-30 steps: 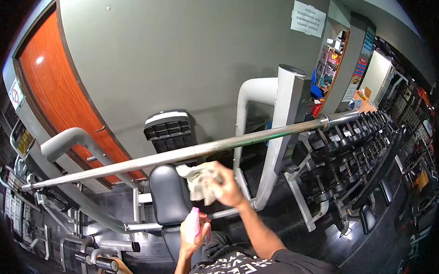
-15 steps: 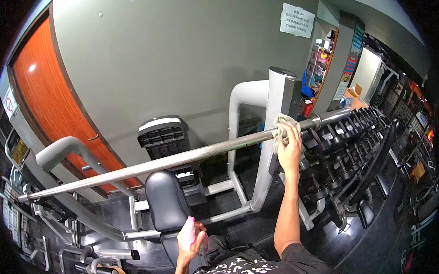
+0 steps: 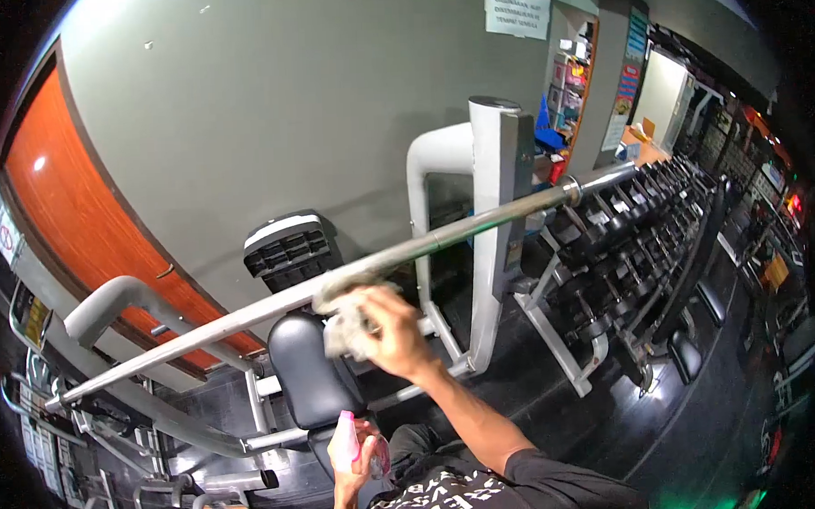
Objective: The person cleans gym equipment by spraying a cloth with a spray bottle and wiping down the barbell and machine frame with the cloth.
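Note:
A long metal barbell (image 3: 452, 235) runs slantwise across the view, held up on a grey bench-press frame (image 3: 492, 242). My right hand (image 3: 394, 331) is closed on a pale cloth (image 3: 342, 320) at the middle of the bar, just over the bench. Hand and cloth are smeared by motion; the cloth seems to touch the bar's near side. Low in front of my body, my left hand (image 3: 354, 458) is wrapped round a spray bottle (image 3: 347, 441) with a pink top and a clear body. The black padded bench (image 3: 311, 370) lies just beyond that hand.
To the right stands a rack of dumbbells (image 3: 618, 238) in several rows. A black step platform (image 3: 286, 250) leans against the grey wall (image 3: 313, 114). An orange-brown door (image 3: 73, 185) is at the left. More gym machines (image 3: 200, 495) stand at lower left.
My right hand has moved with the cloth leftward along the bar, from beside the right upright to the middle. My left hand still holds the bottle. The camera view has shifted slightly.

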Demonstrator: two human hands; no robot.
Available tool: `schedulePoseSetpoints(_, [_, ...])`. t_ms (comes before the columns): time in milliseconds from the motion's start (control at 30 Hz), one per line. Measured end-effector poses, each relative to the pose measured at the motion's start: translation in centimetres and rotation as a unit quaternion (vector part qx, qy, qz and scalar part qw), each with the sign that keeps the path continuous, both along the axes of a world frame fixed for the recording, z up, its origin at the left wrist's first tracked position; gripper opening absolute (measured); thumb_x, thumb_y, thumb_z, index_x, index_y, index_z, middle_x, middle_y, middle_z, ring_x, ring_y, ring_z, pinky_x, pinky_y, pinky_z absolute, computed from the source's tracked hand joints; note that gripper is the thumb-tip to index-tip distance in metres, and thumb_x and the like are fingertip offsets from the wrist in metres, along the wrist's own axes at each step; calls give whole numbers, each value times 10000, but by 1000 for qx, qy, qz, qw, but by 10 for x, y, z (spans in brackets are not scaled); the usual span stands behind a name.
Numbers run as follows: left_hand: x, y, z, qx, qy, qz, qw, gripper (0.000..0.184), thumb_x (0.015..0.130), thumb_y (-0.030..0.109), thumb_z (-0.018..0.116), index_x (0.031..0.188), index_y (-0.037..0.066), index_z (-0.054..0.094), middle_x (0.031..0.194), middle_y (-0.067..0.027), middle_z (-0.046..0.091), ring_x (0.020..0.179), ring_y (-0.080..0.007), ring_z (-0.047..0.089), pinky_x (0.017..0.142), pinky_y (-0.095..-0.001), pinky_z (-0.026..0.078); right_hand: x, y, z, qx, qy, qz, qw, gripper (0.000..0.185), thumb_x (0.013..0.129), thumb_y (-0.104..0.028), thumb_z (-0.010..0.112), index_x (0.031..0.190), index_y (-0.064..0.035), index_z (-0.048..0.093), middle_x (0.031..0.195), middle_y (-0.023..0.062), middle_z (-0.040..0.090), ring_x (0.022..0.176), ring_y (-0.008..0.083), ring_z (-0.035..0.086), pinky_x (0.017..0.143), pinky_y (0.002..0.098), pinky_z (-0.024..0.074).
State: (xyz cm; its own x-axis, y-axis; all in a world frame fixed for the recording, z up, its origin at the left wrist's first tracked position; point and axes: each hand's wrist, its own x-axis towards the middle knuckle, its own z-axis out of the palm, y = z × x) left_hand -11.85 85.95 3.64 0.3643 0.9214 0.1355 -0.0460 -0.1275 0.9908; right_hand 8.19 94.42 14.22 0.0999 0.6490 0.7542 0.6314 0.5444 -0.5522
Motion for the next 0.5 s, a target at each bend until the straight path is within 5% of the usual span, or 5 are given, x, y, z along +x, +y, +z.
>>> schedulePoseSetpoints(67, [-3, -2, -2, 16, -1, 6, 1000, 229, 844, 50, 593, 1030, -35, 490, 821, -94, 620, 644, -114, 581, 576, -241, 479, -11, 3, -12, -114, 132, 157, 972, 298, 764, -71, 635, 1056, -34, 587, 985, 150, 630, 935, 307, 626, 798, 373, 500])
schedulePoseSetpoints(200, [-5, -4, -2, 51, -26, 25, 998, 209, 834, 7, 575, 1022, -24, 489, 809, -100, 613, 637, -124, 583, 582, -255, 491, 14, -7, -5, -35, 271, 98, 957, 236, 819, -4, 551, 1051, -20, 593, 951, 113, 639, 873, 187, 627, 786, 303, 487])
schedulePoseSetpoints(267, [-5, -5, -4, 29, -36, 21, 999, 214, 832, -3, 575, 1027, -23, 491, 810, -99, 612, 639, -124, 583, 585, -257, 494, 47, -15, 22, 85, 258, -22, 962, 259, 793, 10, 560, 1045, -27, 602, 960, 102, 636, 879, 195, 616, 807, 308, 481])
schedulePoseSetpoints(367, [-5, -5, 0, 5, -31, -1, 1000, 222, 831, -17, 573, 1038, -23, 493, 811, -96, 608, 643, -124, 583, 585, -261, 498, 115, -25, 66, 254, -16, -250, 934, 249, 758, 18, 538, 992, 10, 620, 979, 149, 640, 933, 279, 620, 831, 370, 482])
schedulePoseSetpoints(500, [-5, -2, 3, 7, -9, -19, 1000, 203, 834, 8, 591, 1019, -24, 514, 813, -83, 611, 660, -117, 585, 611, -255, 492, 183, 0, 69, -33, -156, -313, 936, 226, 751, -154, 647, 972, -109, 650, 947, 110, 640, 896, 319, 614, 780, 392, 485])
